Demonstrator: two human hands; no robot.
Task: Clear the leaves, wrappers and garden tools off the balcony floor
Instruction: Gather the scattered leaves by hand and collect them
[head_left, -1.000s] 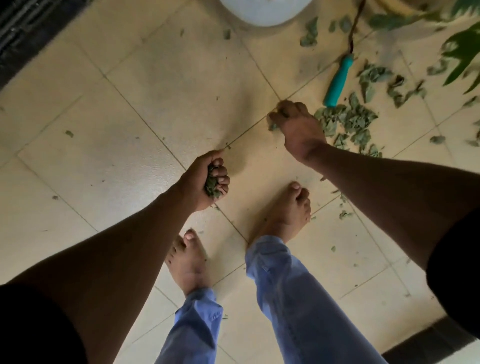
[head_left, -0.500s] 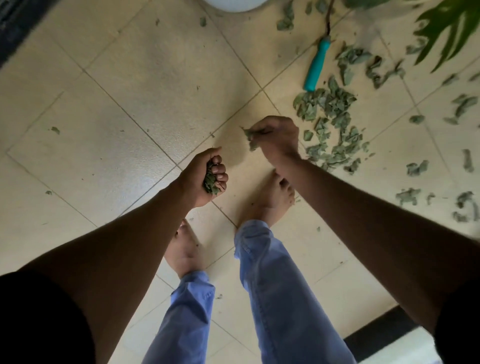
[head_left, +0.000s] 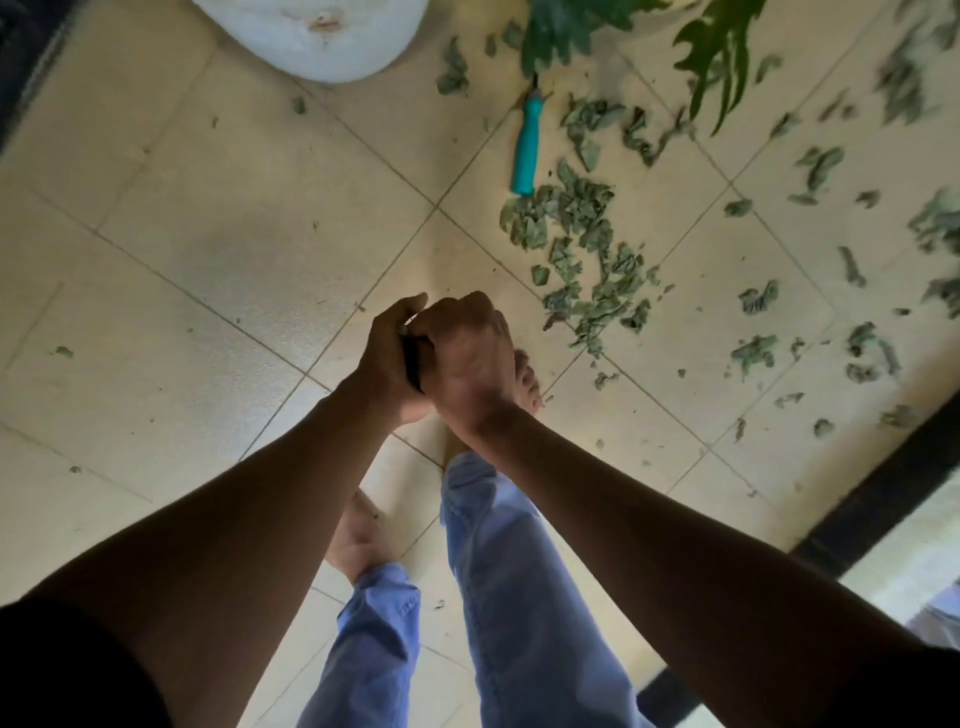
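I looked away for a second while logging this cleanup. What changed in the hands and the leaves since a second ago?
The right hand left the leaf pile with a pinch of leaves and swung in against the left hand; they now press together, contents hidden. The left hand gripped its leaves throughout. The pile and the teal-handled tool stayed on the floor.

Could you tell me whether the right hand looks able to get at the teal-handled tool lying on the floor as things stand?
Probably yes: bare tiles lie between the right hand and the tool, but it is pressed against the left hand now.
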